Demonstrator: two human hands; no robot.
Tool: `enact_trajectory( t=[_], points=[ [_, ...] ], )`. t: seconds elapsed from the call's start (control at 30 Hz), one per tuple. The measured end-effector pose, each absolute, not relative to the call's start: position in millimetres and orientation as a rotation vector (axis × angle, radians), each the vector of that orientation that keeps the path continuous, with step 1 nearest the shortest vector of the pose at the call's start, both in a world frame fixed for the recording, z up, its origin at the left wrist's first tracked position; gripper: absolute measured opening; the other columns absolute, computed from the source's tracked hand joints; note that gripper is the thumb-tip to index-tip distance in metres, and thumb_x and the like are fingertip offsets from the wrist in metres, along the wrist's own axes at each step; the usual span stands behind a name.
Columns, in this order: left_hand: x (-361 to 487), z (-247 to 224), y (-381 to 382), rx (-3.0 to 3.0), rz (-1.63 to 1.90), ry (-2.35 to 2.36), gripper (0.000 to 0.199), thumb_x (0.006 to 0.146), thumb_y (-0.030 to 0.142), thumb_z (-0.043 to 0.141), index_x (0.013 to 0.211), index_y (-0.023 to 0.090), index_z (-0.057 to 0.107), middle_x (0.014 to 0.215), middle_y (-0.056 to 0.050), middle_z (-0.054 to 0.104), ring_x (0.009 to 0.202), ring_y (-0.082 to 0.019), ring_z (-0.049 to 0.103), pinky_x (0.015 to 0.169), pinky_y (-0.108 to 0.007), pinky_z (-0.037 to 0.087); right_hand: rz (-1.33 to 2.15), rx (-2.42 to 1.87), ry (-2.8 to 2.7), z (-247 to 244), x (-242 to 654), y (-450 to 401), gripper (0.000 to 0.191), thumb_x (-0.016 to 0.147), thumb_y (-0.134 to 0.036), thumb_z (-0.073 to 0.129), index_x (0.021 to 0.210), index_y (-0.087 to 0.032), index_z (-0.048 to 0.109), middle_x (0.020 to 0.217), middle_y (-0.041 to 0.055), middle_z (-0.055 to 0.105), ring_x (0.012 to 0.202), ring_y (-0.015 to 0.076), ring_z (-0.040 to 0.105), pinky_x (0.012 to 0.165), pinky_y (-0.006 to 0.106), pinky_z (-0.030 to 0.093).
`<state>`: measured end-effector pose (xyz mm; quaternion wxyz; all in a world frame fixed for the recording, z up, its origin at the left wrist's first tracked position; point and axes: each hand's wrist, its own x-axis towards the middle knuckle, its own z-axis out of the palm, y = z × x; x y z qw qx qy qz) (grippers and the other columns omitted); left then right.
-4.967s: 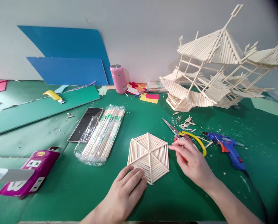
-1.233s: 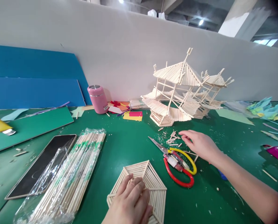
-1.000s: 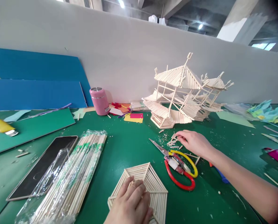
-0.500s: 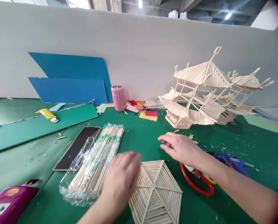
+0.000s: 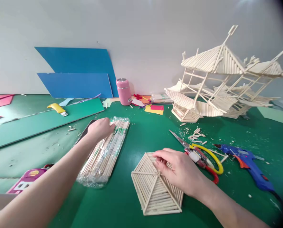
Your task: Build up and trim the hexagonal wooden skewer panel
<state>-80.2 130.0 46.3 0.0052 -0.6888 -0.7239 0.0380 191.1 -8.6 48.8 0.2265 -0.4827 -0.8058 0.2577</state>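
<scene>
My left hand (image 5: 100, 127) is closed at the upper left part of a clear plastic pack of wooden sticks (image 5: 108, 152); what its fingers hold, if anything, is hidden. A dark phone (image 5: 86, 130) lies partly under that arm and the pack. With fingers bent and apart, my right hand (image 5: 174, 166) rests over the upper right of a flat polygonal panel of sticks (image 5: 153, 193), holding nothing that shows. Just right of this hand are scissors (image 5: 181, 141) with red and yellow handles.
A stick-built pavilion model (image 5: 210, 85) stands at the back right. The blue glue gun (image 5: 248, 161) lies at the right, near cut stick pieces (image 5: 197, 134). Farther back are a pink flask (image 5: 124, 91), blue boards (image 5: 77, 85) and a yellow cutter (image 5: 57, 108).
My left hand has moved up and left from beside the panel to the stick pack. My right hand has come down onto the panel, uncovering the scissors and glue gun. The view has tilted down.
</scene>
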Motion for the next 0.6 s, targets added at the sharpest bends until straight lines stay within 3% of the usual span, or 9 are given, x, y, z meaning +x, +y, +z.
enact_trajectory(
  t=[0.23, 0.4, 0.6],
  points=[
    [-75.9, 57.7, 148.9, -2.270, 0.100, -2.365, 0.008, 0.055, 0.027, 0.058, 0.053, 0.019, 0.057, 0.063, -0.009, 0.064, 0.077, -0.031, 0.063, 0.057, -0.030, 0.043, 0.635, -1.275, -2.029, 37.8, 204.8, 0.5, 0.018, 0.086, -0.019, 0.048, 0.094, -0.019, 0.064, 0.089, 0.0025, 0.067, 0.080, 0.0144, 0.061, 0.071, 0.027, 0.047],
    [-78.2, 56.4, 151.4, -2.284, -0.101, -2.601, 0.015, 0.054, 0.028, 0.058, 0.044, 0.018, 0.051, 0.039, -0.001, 0.050, 0.048, -0.021, 0.056, 0.045, -0.026, 0.040, 0.678, -1.267, -1.984, 30.4, 210.0, 3.6, 0.017, 0.086, -0.021, 0.048, 0.093, -0.018, 0.063, 0.089, 0.0025, 0.067, 0.080, 0.0135, 0.061, 0.070, 0.025, 0.047],
    [-88.5, 54.5, 144.4, -2.266, -0.548, -2.713, 0.019, 0.057, 0.029, 0.057, 0.045, 0.019, 0.047, 0.038, 0.003, 0.044, 0.038, -0.013, 0.045, 0.039, -0.024, 0.033, 0.738, -1.322, -2.079, 18.5, 206.7, 3.4, 0.017, 0.085, -0.019, 0.048, 0.089, -0.020, 0.065, 0.082, 0.0020, 0.067, 0.073, 0.0149, 0.061, 0.064, 0.026, 0.046]
  ],
)
